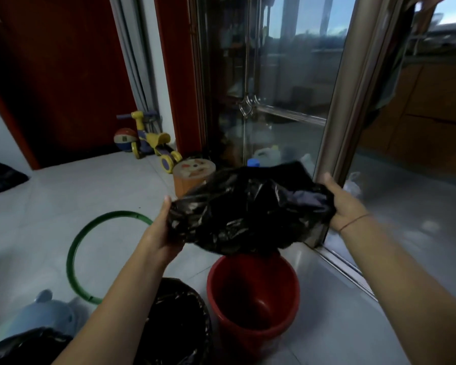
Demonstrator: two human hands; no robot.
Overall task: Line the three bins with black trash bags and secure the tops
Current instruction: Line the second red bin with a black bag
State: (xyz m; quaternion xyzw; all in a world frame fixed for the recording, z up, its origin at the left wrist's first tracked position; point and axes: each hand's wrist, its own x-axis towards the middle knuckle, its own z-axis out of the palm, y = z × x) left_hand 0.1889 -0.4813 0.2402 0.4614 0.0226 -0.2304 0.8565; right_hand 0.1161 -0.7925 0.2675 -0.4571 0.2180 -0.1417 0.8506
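Left hand and right hand each grip one side of the black trash bag, frame centre, held above the unlined red bin; the lined bin sits lower left

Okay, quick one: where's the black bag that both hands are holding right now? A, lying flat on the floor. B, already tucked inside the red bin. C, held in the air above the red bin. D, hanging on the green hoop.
C: the left hand and right hand stretch the black bag in the air above the unlined red bin.
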